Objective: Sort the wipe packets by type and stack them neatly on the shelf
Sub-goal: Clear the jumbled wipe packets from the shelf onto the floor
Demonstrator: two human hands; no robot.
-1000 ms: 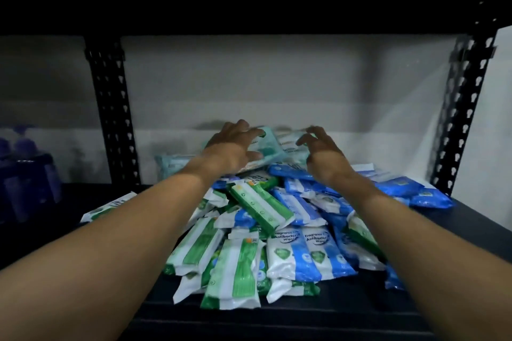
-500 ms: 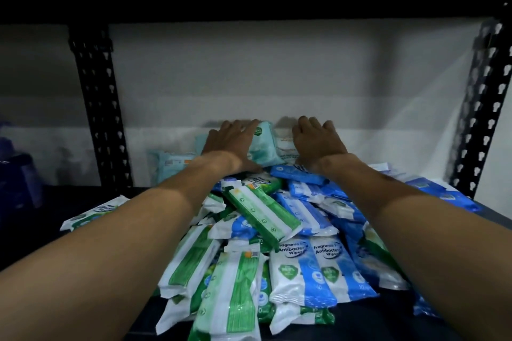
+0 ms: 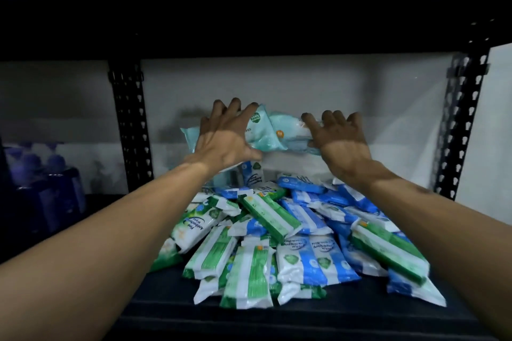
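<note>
1. Left hand (image 3: pixel 225 137) and right hand (image 3: pixel 342 137), set apart, are clamping the teal packets (image 3: pixel 266 133) by opposite ends, fingers spread over the tops.
2. The packets are reading as soft, light and slick; likely sagging mid-span, so end grips suit.
3. Both forearms are reaching forward, hands raised.
4. Below the hands, a pile (image 3: pixel 277 219) of green and blue packets is lying on the shelf (image 3: pixel 304 318).
</note>
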